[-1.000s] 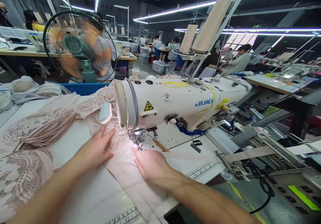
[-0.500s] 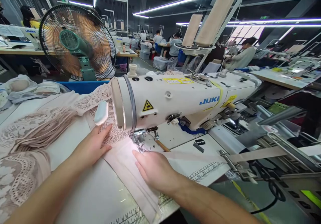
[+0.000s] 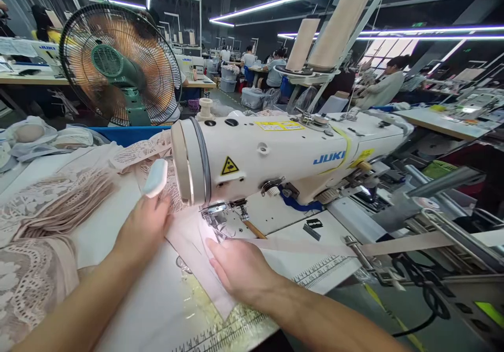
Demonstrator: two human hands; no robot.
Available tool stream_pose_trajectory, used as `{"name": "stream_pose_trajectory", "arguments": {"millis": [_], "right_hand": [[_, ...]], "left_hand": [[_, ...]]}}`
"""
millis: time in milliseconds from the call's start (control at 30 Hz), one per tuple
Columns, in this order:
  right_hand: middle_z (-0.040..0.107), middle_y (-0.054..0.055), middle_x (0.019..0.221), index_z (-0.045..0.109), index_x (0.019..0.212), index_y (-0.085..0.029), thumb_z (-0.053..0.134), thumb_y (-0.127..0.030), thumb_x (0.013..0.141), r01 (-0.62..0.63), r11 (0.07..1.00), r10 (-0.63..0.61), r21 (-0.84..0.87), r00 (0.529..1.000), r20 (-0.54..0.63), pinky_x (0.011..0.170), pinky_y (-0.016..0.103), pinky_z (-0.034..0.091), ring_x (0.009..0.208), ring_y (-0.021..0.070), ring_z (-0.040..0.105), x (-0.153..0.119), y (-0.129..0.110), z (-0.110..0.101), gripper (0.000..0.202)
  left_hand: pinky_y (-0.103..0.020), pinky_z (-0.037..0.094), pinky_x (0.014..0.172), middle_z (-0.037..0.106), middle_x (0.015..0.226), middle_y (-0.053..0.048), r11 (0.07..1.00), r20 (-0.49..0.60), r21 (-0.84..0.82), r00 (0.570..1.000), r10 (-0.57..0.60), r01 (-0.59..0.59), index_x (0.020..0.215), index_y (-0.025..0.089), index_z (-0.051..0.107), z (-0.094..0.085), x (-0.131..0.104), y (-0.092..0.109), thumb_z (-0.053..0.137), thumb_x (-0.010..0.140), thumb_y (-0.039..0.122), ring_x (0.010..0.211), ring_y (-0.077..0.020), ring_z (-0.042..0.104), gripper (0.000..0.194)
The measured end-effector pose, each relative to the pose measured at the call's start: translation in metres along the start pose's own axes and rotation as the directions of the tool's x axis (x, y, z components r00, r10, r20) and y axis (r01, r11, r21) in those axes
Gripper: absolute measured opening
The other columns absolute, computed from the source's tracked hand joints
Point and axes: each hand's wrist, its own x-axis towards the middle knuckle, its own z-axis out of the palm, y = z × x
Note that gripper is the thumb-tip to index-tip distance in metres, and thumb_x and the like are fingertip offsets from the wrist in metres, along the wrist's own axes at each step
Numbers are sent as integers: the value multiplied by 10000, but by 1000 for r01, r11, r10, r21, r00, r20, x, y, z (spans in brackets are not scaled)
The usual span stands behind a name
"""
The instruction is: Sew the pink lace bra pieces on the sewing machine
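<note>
A pale pink fabric panel [image 3: 197, 260] runs under the needle area of a white JUKI sewing machine [image 3: 244, 152], its narrow end hanging toward the table's front. Just below the presser foot [image 3: 216, 216], my right hand [image 3: 242, 268] pinches the panel's edge between thumb and fingers. On the other side, my left hand [image 3: 145, 228] is closed on the lace fabric [image 3: 173, 184] left of the machine head, its fingers drawn together and slightly blurred. A white rounded pad [image 3: 156, 177] stands over those fingers and partly hides them.
Stacked lace pieces [image 3: 71, 199] lie on the left. A razor blade [image 3: 314, 223] rests on the machine bed, and a printed ruler strip [image 3: 220, 336] runs along the front edge. A pale elastic band [image 3: 405, 242] passes through metal guides at right. A fan [image 3: 118, 68] stands behind.
The panel's loose end has drawn up toward the machine, uncovering more of the table. My left hand has shifted slightly left and down, its fingers drawing in. My right hand stays nearly in place.
</note>
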Motion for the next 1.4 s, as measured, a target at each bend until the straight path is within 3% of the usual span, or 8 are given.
{"name": "stream_pose_trajectory", "arguments": {"millis": [100,200,300,467,733,967,1100,1400], "right_hand": [[701,92,959,631,1175,-177,443,-236,957,61,998,-61,18,997,-38,656,356,414,875,274,649,-7,5,7,294],[680,107,1026,656,1104,-166,445,-230,953,91,995,-91,26,996,-19,754,361,452,941,276,635,-24,12,15,268],[654,83,1025,626,1219,-215,447,-273,972,85,996,-86,25,996,27,767,359,456,956,273,618,-48,21,15,311],[630,55,1038,607,1254,-272,477,-260,968,83,996,-84,7,994,65,731,326,420,934,243,594,-67,30,13,314],[624,50,976,598,1274,-266,497,-207,944,145,988,-147,-45,988,-50,661,314,369,841,223,573,-63,31,24,351],[632,96,1001,489,1463,-247,464,-186,927,128,987,-121,-102,990,66,626,334,344,841,258,592,-50,30,20,540],[642,108,991,469,1481,-255,429,-233,948,132,985,-127,-114,991,49,600,333,321,812,261,598,-40,31,19,534],[674,79,869,561,1390,-225,475,-232,918,164,978,-175,-131,982,-75,559,310,315,754,231,595,-16,30,19,480]], "left_hand": [[-347,586,881,662,1248,-145,932,-86,-79,934,347,-353,1189,149,654,1,-22,36,359,973,197,1094,-257,655,368],[-288,585,676,718,1103,-93,848,116,-94,840,530,-522,1025,182,713,0,-40,66,473,949,168,844,-207,700,252],[-313,549,585,712,1137,-60,852,269,-76,812,518,-518,1006,192,718,-2,-46,71,657,861,194,763,-215,690,158],[-338,510,551,684,1233,-22,845,295,-68,799,524,-530,1078,204,713,2,-46,55,721,830,235,772,-211,681,250],[-345,449,548,681,1252,-6,810,232,-39,783,577,-585,1094,228,713,1,-44,47,718,831,240,759,-202,657,263],[-361,407,591,702,1235,22,808,121,15,803,584,-590,1053,266,726,6,-37,36,668,888,231,772,-204,644,179],[-353,371,622,709,1233,24,793,37,41,794,607,-608,1017,278,745,12,-35,31,614,934,187,787,-194,622,180],[-355,391,729,710,1219,32,777,51,24,777,627,-628,1067,281,718,8,-28,28,711,885,198,888,-220,603,200]]}}
